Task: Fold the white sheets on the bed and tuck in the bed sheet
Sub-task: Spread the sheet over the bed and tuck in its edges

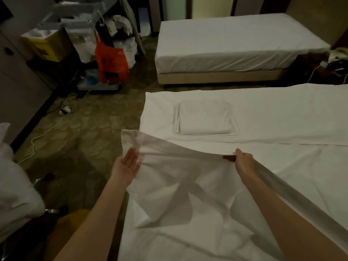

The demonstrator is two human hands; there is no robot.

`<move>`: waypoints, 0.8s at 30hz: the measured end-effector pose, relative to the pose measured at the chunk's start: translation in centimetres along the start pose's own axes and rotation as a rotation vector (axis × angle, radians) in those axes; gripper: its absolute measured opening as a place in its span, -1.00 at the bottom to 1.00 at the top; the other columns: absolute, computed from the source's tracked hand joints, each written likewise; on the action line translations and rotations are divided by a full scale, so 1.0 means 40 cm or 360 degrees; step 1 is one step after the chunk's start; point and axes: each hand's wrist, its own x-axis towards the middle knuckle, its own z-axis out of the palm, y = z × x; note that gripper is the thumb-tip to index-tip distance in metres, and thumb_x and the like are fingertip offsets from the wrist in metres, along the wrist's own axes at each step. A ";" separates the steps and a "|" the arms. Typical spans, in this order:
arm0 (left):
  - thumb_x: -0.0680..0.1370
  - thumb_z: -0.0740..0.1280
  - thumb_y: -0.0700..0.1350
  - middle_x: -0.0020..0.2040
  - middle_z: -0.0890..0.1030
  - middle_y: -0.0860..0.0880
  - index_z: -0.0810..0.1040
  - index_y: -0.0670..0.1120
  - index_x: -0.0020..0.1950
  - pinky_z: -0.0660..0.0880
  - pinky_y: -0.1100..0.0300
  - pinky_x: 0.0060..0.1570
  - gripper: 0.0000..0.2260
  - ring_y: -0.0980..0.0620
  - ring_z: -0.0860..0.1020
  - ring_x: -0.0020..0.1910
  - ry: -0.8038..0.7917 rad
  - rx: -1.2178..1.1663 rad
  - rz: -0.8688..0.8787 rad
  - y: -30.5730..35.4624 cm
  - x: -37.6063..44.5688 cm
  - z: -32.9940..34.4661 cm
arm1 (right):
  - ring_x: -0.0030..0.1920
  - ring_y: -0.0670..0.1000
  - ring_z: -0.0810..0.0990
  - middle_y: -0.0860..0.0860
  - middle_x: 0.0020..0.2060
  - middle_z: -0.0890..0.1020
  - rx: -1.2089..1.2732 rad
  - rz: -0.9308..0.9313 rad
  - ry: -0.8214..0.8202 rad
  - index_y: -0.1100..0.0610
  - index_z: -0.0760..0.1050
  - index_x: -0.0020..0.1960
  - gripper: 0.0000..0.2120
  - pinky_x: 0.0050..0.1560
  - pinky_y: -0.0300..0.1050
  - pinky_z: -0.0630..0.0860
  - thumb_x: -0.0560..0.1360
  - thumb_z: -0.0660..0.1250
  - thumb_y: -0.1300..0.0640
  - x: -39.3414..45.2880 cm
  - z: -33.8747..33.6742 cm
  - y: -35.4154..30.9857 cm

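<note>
A loose white sheet (175,181) is lifted off the near bed (282,117), its upper edge stretched between my two hands. My left hand (127,164) is at the sheet's left corner, palm up with straight fingers, and the corner drapes over the fingertips. My right hand (243,160) pinches the same edge farther right, fingers curled round the cloth. Below the held edge the sheet hangs in creased folds over the bed's near corner. A folded white sheet (204,117) lies flat on the bed just beyond my hands.
A second made bed (235,46) stands across a narrow gap of patterned floor. At the back left are a housekeeping cart (98,53) with an orange bag (111,63) and a yellow bin (43,44). A white cable (47,132) trails on the floor. White bedding (15,185) bulges at the left edge.
</note>
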 end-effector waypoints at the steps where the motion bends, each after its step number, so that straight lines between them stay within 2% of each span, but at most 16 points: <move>1: 0.66 0.06 -0.09 0.03 0.55 0.03 0.48 -0.03 -0.01 0.33 0.10 0.35 -0.79 0.13 0.53 -0.05 -0.0003 0.0027 -0.0029 -0.008 0.052 0.004 | -0.33 0.04 0.43 0.05 -0.36 0.49 -0.0019 0.0011 -0.0004 0.20 0.40 -0.31 -0.64 -0.19 -0.10 0.35 0.63 0.08 0.16 0.043 0.024 0.008; 3: 0.66 0.08 -0.07 0.10 0.53 0.02 0.49 -0.02 0.01 0.30 0.08 0.35 -0.80 0.11 0.52 0.01 0.0003 0.0079 -0.0089 -0.042 0.145 0.015 | -0.21 0.18 0.55 0.18 -0.24 0.60 -0.0013 0.0046 -0.0006 0.24 0.43 -0.24 -0.67 -0.08 -0.01 0.47 0.62 0.09 0.14 0.139 0.078 0.036; 5: 0.66 0.08 -0.05 0.14 0.53 0.02 0.49 -0.01 0.02 0.27 0.06 0.35 -0.79 0.04 0.48 0.23 0.0021 0.0098 -0.0129 -0.092 0.237 0.024 | -0.09 0.25 0.62 0.26 -0.15 0.65 0.0017 0.0121 -0.0035 0.20 0.44 -0.27 -0.67 0.07 0.12 0.51 0.61 0.08 0.13 0.237 0.131 0.070; 8: 0.67 0.03 -0.04 0.35 0.46 -0.04 0.48 -0.03 0.03 0.27 0.04 0.35 -0.76 -0.03 0.36 0.41 0.0055 0.0089 -0.0197 -0.180 0.377 0.039 | -0.22 0.19 0.60 0.19 -0.33 0.64 0.0029 0.0199 -0.0017 0.21 0.41 -0.30 -0.67 0.03 0.08 0.53 0.61 0.07 0.17 0.384 0.202 0.122; 10: 0.68 0.01 -0.04 0.41 0.42 -0.07 0.48 -0.03 0.01 0.29 0.04 0.32 -0.74 -0.05 0.37 0.41 0.0097 0.0106 -0.0244 -0.234 0.465 0.048 | -0.30 0.11 0.58 0.11 -0.46 0.62 0.0044 0.0228 -0.0002 0.28 0.43 -0.28 -0.64 -0.07 -0.01 0.54 0.61 0.06 0.18 0.476 0.246 0.157; 11: 0.68 0.01 -0.04 0.40 0.43 -0.07 0.48 -0.03 -0.01 0.31 0.04 0.31 -0.73 -0.04 0.39 0.39 0.0115 0.0121 -0.0264 -0.255 0.506 0.051 | -0.32 0.10 0.58 0.13 -0.43 0.64 0.0058 0.0246 -0.0013 0.33 0.45 -0.24 -0.63 -0.11 -0.05 0.54 0.62 0.05 0.17 0.520 0.268 0.176; 14: 0.68 0.00 -0.03 0.39 0.44 -0.05 0.48 -0.03 0.02 0.32 0.02 0.30 -0.73 -0.02 0.44 0.33 0.0172 0.0155 -0.0285 -0.297 0.609 0.055 | -0.33 0.09 0.59 0.30 -0.12 0.64 0.0036 0.0279 -0.0040 0.49 0.47 0.01 -0.59 -0.21 -0.13 0.53 0.63 0.04 0.14 0.634 0.337 0.224; 16: 0.67 0.01 -0.03 0.38 0.45 -0.04 0.47 -0.05 0.21 0.32 0.00 0.30 -0.71 -0.02 0.44 0.33 0.0237 0.0133 -0.0288 -0.313 0.670 0.054 | -0.44 0.00 0.59 0.29 -0.12 0.62 -0.0017 0.0232 -0.0050 0.44 0.45 0.02 -0.62 -0.33 -0.19 0.52 0.64 0.04 0.13 0.692 0.390 0.224; 17: 0.67 0.02 -0.02 0.38 0.45 -0.03 0.43 -0.06 0.32 0.34 0.00 0.28 -0.68 -0.02 0.45 0.31 0.0270 0.0124 -0.0289 -0.318 0.702 0.054 | -0.52 -0.06 0.57 0.28 -0.15 0.60 -0.0021 0.0185 -0.0064 0.38 0.44 -0.05 -0.65 -0.38 -0.21 0.49 0.65 0.03 0.13 0.716 0.420 0.213; 19: 0.67 0.00 -0.03 0.39 0.44 -0.02 0.37 -0.06 0.41 0.35 -0.01 0.22 -0.64 0.00 0.46 0.23 0.0283 0.0103 -0.0295 -0.322 0.762 0.053 | -0.60 -0.15 0.52 0.25 -0.18 0.60 -0.0075 0.0104 -0.0106 0.27 0.40 -0.14 -0.68 -0.40 -0.21 0.47 0.64 0.01 0.14 0.771 0.475 0.192; 20: 0.68 -0.02 -0.03 0.40 0.43 -0.01 0.36 -0.05 0.41 0.35 -0.02 0.21 -0.65 0.00 0.45 0.24 0.0267 0.0067 -0.0307 -0.323 0.791 0.054 | -0.57 -0.15 0.54 0.20 -0.20 0.63 -0.0113 0.0088 -0.0145 0.23 0.40 -0.17 -0.69 -0.36 -0.19 0.48 0.64 0.01 0.13 0.795 0.499 0.188; 22: 0.69 -0.06 -0.03 0.46 0.35 -0.02 0.28 -0.02 0.46 0.31 -0.13 0.27 -0.64 -0.03 0.37 0.37 0.0220 -0.0012 -0.0345 -0.327 0.843 0.052 | -0.34 -0.07 0.62 0.08 -0.18 0.69 -0.0242 0.0062 -0.0286 0.16 0.47 -0.18 -0.69 -0.17 -0.16 0.50 0.63 0.05 0.11 0.831 0.536 0.206; 24: 0.69 -0.03 -0.01 0.49 0.26 -0.07 0.16 0.00 0.53 0.23 -0.23 0.34 -0.61 -0.09 0.26 0.46 0.0194 -0.0051 -0.0343 -0.335 0.877 0.040 | -0.07 0.05 0.57 0.12 0.03 0.66 -0.0477 -0.0057 -0.0490 0.18 0.58 -0.05 -0.70 -0.04 -0.13 0.41 0.62 0.11 0.08 0.845 0.563 0.252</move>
